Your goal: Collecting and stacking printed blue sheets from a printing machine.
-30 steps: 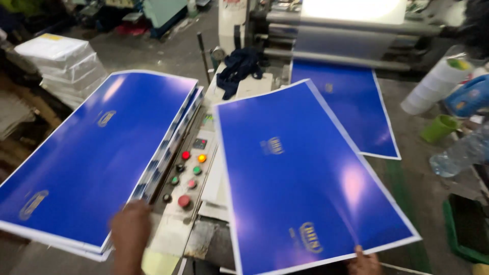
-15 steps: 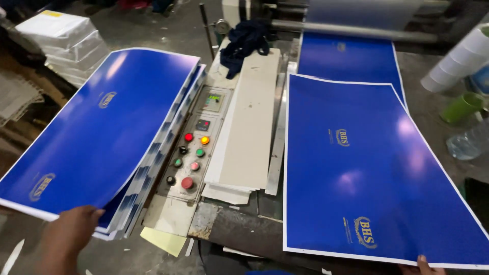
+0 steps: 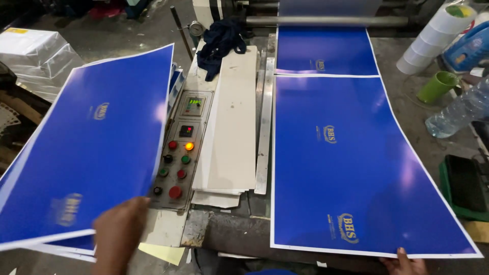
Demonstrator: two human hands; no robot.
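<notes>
While laid flat on the machine bed (image 3: 407, 127), blue sheet (image 3: 351, 163) pinched at its near edge by right hand (image 3: 405, 265) — left hand (image 3: 119, 237) gripping stack's top sheet (image 3: 86, 147), partly lifted.

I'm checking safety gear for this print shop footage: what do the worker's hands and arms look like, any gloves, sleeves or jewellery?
Both hands are bare, with no gloves. The left hand shows its back, blurred; no ring, watch or sleeve appears on the part in view. Only the fingers and knuckles of the right hand show at the bottom edge, with short plain nails and no ring. The wrists and forearms are out of frame, so sleeves cannot be judged.
</notes>
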